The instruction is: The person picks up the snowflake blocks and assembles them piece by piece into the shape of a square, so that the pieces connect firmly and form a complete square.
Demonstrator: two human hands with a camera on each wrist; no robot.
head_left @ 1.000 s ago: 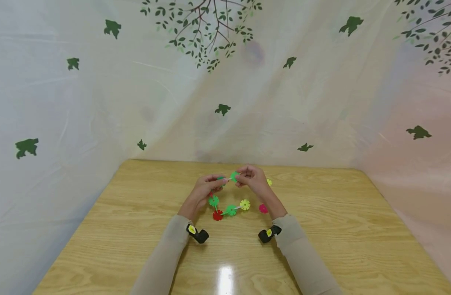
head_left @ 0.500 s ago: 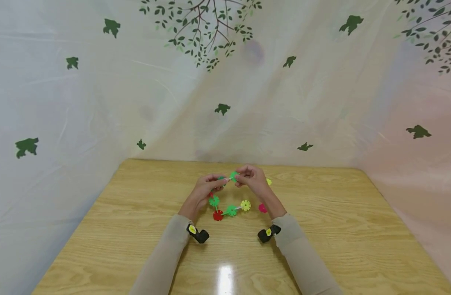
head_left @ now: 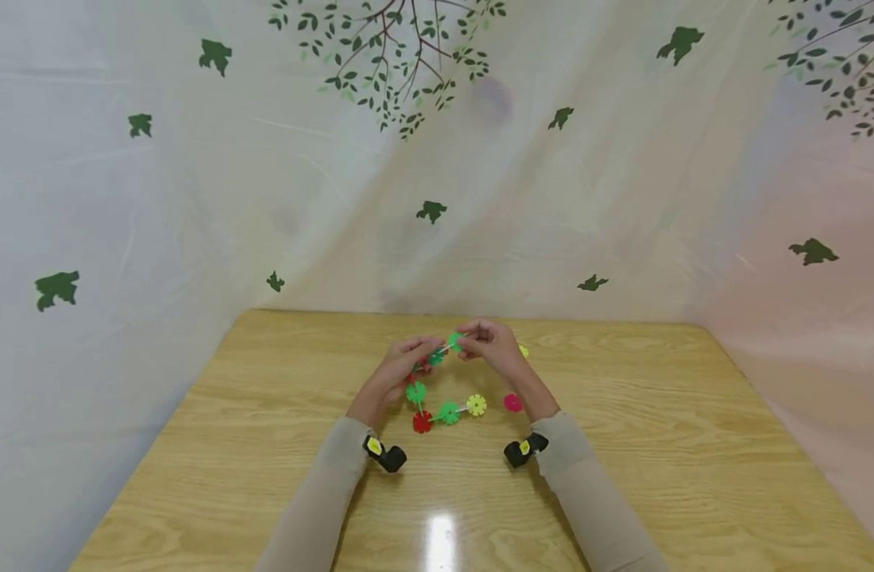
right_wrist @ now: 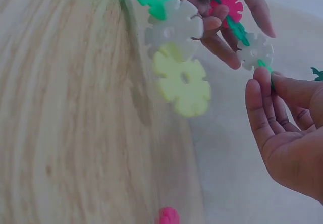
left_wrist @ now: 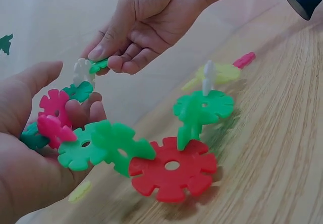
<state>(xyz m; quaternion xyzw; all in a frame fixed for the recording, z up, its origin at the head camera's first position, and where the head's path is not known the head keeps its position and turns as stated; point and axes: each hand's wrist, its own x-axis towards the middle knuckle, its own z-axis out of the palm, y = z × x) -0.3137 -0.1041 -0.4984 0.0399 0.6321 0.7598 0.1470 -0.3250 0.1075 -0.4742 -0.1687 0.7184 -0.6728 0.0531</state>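
Observation:
A chain of interlocking flower discs curves between my hands and round toward the table. My left hand cradles its pink and teal discs in curled fingers, the thumb straight and apart. My right hand pinches a green flower disc between thumb and fingertips at the chain's upper end. A white disc joins this green one to a teal disc. Farther along are a red disc, a green disc and, at the other end, a yellow disc.
A loose pink disc lies beside my right forearm. Behind the right wrist is another yellow disc, partly hidden. The wooden table ends at a hanging cloth printed with leaves.
The left hand has left the white disc near its fingertips and sits farther back along the chain, so more discs show between the hands. The right hand still pinches the green disc.

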